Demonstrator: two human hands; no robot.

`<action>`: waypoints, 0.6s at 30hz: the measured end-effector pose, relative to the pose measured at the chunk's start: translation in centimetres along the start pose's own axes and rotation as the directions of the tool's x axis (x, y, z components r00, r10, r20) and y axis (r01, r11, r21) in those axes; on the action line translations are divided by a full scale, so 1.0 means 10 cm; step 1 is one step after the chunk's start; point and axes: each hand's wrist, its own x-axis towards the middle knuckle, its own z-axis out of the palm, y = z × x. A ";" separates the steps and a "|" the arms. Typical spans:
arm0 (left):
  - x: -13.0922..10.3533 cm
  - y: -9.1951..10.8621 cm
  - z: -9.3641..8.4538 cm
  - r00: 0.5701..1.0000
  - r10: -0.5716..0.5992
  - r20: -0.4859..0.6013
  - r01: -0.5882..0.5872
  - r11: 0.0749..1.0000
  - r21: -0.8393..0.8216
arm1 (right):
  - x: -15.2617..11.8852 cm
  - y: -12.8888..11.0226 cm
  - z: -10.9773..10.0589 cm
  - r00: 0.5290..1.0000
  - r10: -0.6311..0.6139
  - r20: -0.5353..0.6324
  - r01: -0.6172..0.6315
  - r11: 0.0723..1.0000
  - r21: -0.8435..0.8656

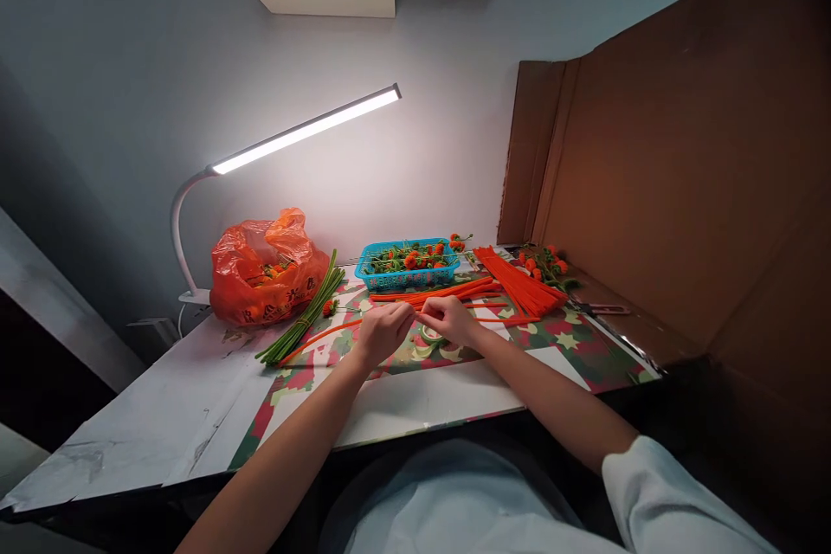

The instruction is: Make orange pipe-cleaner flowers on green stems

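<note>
Close together over the table, my left hand [388, 332] and my right hand [449, 320] are both closed, with fingertips nearly meeting. An orange pipe cleaner [325, 333] runs out leftward from my left hand in a curve. Between my hands the pinched part is small and mostly hidden by the fingers. Just under my right hand lies what looks like a roll of green tape [430, 335]. Behind my hands are loose orange pipe cleaners [434, 292], and to the right a thick bundle of them [523, 284] fans out.
A blue basket [408, 279] holds small orange flowers with green stems. Left of it are a bundle of green stems [305, 318] and an orange plastic bag [260, 299]. More orange flowers [544, 263], scissors [607, 309] and a cardboard wall [668, 147] stand right. A lamp [305, 130] glows above.
</note>
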 end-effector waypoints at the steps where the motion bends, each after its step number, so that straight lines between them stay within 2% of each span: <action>1: -0.01 0.01 -0.01 1.000 0.027 0.006 -0.027 0.999 0.018 | 0.01 0.00 -0.02 0.998 0.025 0.050 -0.026 0.999 0.029; 5: -0.02 0.03 -0.01 0.991 0.120 0.058 -0.123 0.991 0.061 | 0.01 0.00 -0.10 0.959 0.110 0.262 -0.151 0.979 0.140; 8: -0.02 0.04 0.01 0.982 0.161 0.097 -0.168 0.984 0.067 | -0.01 0.00 -0.12 0.926 0.149 0.347 -0.223 0.957 0.186; 14: -0.01 0.03 0.01 0.978 0.165 0.128 -0.172 0.984 0.039 | -0.02 0.01 -0.12 0.905 0.184 0.384 -0.274 0.942 0.193; 18: -0.01 0.03 0.01 0.981 0.127 0.145 -0.124 0.992 -0.023 | -0.03 0.02 -0.15 0.913 0.189 0.362 -0.248 0.961 0.124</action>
